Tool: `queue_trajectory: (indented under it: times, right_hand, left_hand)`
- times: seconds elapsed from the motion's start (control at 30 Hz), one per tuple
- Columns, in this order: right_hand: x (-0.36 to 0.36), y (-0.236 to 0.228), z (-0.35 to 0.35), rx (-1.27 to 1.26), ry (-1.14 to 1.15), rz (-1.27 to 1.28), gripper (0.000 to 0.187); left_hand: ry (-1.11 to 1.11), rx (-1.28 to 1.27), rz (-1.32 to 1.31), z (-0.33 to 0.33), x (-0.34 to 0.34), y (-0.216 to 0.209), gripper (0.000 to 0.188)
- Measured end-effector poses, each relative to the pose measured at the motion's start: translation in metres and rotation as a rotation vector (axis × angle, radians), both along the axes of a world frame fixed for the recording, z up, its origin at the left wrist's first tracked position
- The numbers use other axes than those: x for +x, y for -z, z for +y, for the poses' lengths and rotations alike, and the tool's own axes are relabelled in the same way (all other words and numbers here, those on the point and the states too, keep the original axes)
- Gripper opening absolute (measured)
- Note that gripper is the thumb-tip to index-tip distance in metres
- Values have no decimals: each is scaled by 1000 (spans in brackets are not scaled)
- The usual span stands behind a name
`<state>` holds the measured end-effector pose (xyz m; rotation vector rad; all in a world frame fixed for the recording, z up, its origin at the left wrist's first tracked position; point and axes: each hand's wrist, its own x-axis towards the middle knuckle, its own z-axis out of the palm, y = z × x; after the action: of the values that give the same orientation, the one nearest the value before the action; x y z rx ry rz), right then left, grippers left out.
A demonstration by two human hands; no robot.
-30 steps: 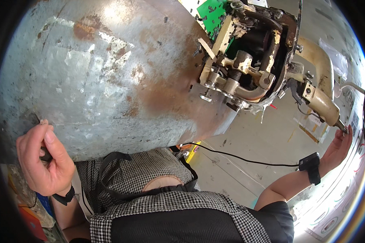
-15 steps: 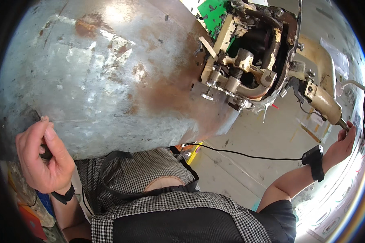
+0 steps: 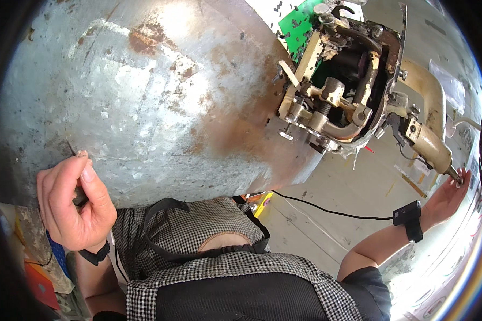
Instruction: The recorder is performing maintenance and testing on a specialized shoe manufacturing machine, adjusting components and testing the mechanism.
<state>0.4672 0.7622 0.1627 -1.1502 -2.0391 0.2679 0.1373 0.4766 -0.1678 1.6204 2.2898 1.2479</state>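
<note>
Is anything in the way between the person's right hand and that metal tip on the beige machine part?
Nothing visible: the right hand already has its fingers right at the metal tip of the beige cylinder. The black cable meets the wrist device, away from the fingertips.

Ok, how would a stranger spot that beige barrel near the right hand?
Start at the big grey metal table and find the machine at its upper right. To the machine's right, a beige barrel slants down toward the right hand. Unlike the curved beige arm beside it, it is straight and narrows to a metal tip.
</note>
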Motion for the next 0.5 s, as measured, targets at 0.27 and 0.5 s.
queue_trajectory:
  times: [0.27, 0.5]
  right_hand:
    - [137, 88, 65, -993, -18, 905, 39]
    - [56, 162, 90, -962, -275, 282, 64]
  left_hand:
    - [-36, 41, 31, 1, 1, -3, 11]
    - [-134, 12, 9, 3, 6, -5, 12]
